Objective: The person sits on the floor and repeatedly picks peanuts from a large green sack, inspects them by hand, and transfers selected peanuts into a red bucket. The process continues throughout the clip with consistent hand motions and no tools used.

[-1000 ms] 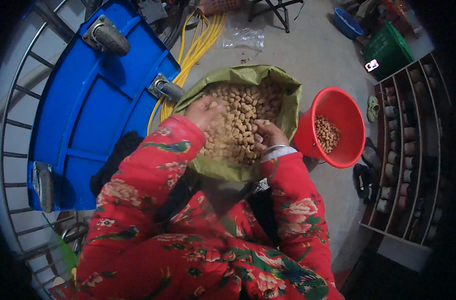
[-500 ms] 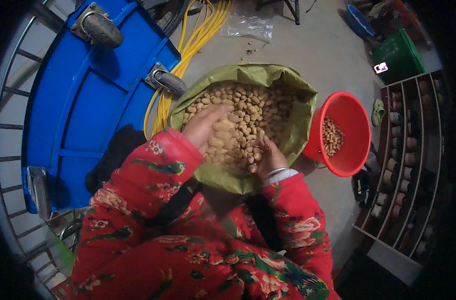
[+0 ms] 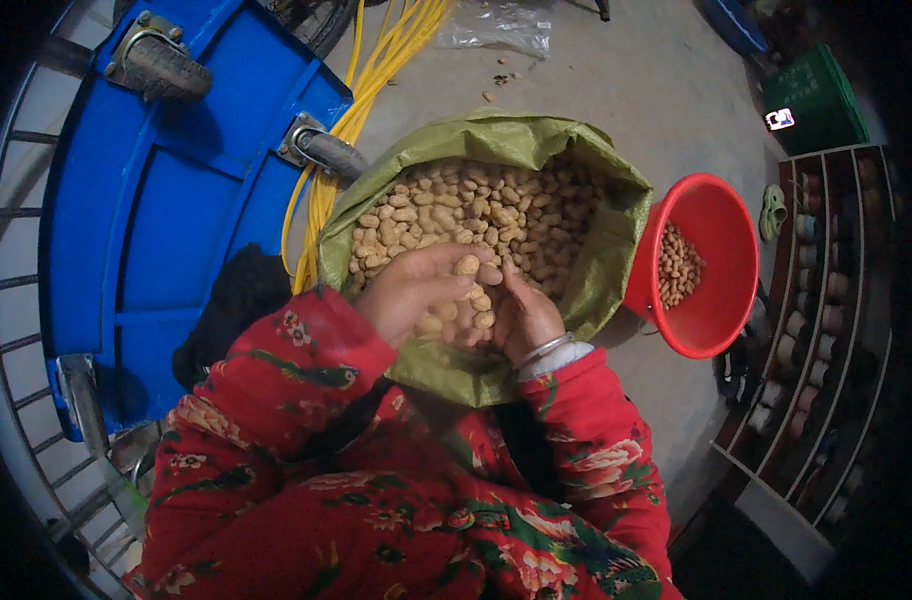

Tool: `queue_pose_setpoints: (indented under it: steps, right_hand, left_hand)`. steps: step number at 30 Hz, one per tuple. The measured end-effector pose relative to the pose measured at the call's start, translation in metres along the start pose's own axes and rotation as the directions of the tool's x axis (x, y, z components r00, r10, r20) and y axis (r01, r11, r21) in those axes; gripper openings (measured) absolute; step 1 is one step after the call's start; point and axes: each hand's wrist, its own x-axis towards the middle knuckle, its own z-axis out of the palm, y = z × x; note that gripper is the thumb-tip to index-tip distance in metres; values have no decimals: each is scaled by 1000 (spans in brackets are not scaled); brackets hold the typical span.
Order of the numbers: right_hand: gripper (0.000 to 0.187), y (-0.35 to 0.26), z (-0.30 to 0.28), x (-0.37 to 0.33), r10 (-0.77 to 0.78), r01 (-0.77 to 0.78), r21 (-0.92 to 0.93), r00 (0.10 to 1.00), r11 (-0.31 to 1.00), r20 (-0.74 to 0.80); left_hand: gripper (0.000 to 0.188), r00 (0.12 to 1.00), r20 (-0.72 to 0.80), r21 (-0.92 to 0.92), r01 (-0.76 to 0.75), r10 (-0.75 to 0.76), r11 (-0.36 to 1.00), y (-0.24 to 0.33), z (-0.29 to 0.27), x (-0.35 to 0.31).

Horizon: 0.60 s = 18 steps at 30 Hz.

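A green woven sack (image 3: 616, 190) stands upright in front of me, its rim rolled outward, full of unshelled peanuts (image 3: 506, 215). Over its near side my two hands are brought together. My left hand (image 3: 413, 288) curls its fingers around a few peanuts (image 3: 481, 300), which show between the palms. From the other side my right hand (image 3: 529, 318), with a bangle at the wrist, cups against the same peanuts, its fingertips close to the left ones. Part of its fingers is hidden. Right of the sack, a red bucket (image 3: 716, 318) leans toward me with peanuts (image 3: 678, 265) in the bottom.
A blue wheeled platform (image 3: 191, 215) stands on its side at the left, beside a yellow cable (image 3: 376, 80). Shoe racks (image 3: 821, 300) and a green bin (image 3: 814, 100) line the right. A transparent plastic bag (image 3: 496, 28) and a green clog (image 3: 772, 212) lie on the floor.
My hands, earlier apart over the peanuts, have come together. The left moved nearer to me and toward the right hand; peanuts now sit between them. The view has shifted slightly.
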Motion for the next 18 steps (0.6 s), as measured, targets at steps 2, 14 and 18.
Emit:
queue_pose_setpoints:
  steps: [2,14,18]
  right_hand:
    - [45,-1,1,2,15,-20,72,998,997,68]
    - [25,5,-4,0,-30,28,-80,999,996,-29]
    - [16,3,-10,4,-32,44,102,993,994,-117]
  left_hand:
    - [38,999,-39,11,9,-9,1000,1,5,-1]
    - [34,995,-25,95,-98,101,991,9,8,-3]
    - [34,991,-124,218,-23,51,976,6,7,-1]
